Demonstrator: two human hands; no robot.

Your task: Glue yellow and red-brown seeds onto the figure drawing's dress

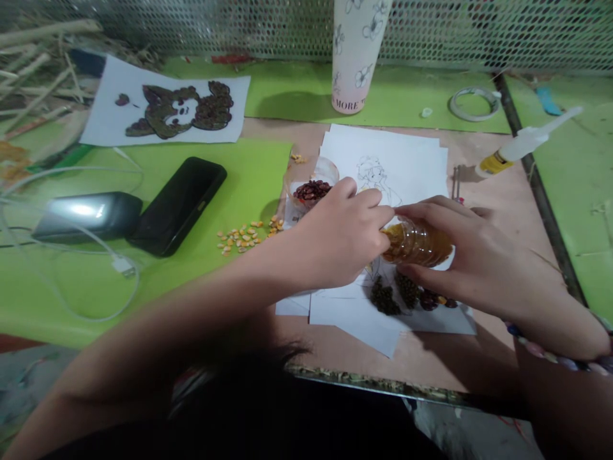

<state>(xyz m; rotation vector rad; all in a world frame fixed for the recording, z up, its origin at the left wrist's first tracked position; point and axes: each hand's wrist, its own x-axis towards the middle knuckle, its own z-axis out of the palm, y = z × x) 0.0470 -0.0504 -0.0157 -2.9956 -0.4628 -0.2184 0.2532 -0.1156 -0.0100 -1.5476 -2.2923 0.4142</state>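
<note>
My right hand (472, 252) grips a small clear plastic bottle (421, 243) that lies tilted on its side, with yellow-brown contents. My left hand (352, 233) is closed at the left end of this bottle; its fingertips are hidden, so what they hold cannot be made out. Under both hands is a sheet of white paper (412, 150) with a line drawing of a figure (376, 176). Dark green beans (384, 297) lie in small heaps on the sheet below the bottle. Left of my left hand stands a clear cup (328, 169) containing dark red beans (311, 190).
Corn kernels (242, 237) lie scattered on the green surface. A phone (179, 207), a dark rounded device (89, 216) and white cables are at left. Behind are a finished bean picture (184, 108), a tall tumbler (357, 61) and a tape roll (474, 104). A glue bottle (507, 153) stands right.
</note>
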